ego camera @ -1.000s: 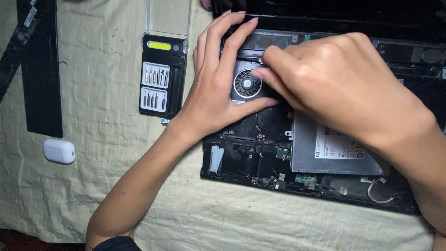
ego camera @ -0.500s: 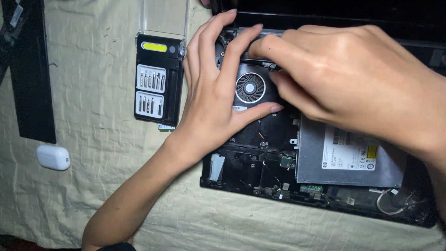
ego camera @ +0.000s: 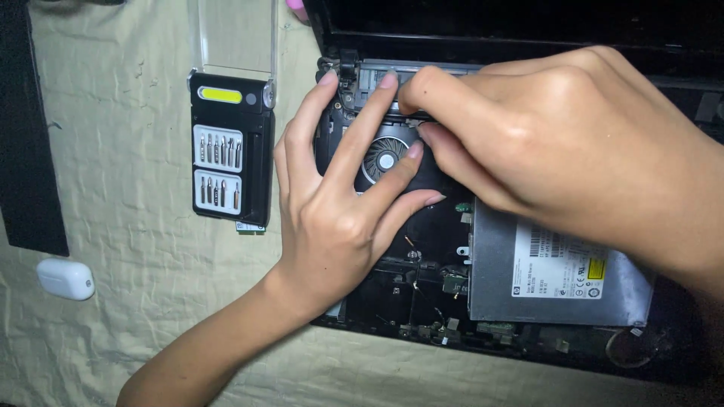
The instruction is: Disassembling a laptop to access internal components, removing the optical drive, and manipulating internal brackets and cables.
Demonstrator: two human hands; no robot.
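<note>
An opened black laptop base lies on a pale cloth with its insides exposed. My left hand is spread flat over the upper left corner, its fingers apart around the round cooling fan. My right hand reaches in from the right. Its thumb and forefinger pinch the top edge of the fan housing near the hinge, and the exact part between them is hidden. A silver optical drive sits below my right hand.
A black screwdriver-bit kit with a yellow label lies left of the laptop, its clear lid folded back above it. A small white case and a long black panel lie at the far left on the cloth.
Both hands have crept toward the laptop's back edge, my right fingertips going from beside the fan to its top edge. The view has shifted closer.
</note>
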